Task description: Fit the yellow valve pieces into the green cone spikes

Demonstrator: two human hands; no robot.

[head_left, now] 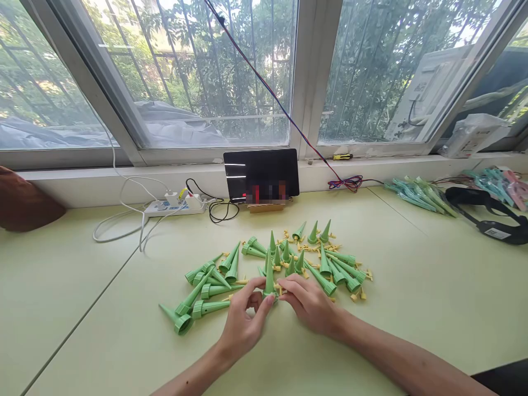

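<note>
My left hand [244, 316] is closed round the base of a green plastic watering spike [269, 278], which stands upright with its tip pointing up. Beside the spike's base, the fingertips of my right hand [311, 303] pinch a small yellow valve piece [278, 289], partly hidden by the fingers. Whether the valve sits in the spike's side hole, I cannot tell. More green spikes lie to the left, one [177, 320] with its hollow end showing. Others lie or stand behind and to the right, such as a lying spike [322, 279]. Loose yellow valves [358, 296] are scattered among them.
At the back, a dark tablet [262, 175] leans on a small stand. A white power strip [175, 205] with cables lies back left. Bagged green pieces [418, 195] and a black strapped device [501, 228] are at the right. A yellow cutter [342, 157] rests on the sill.
</note>
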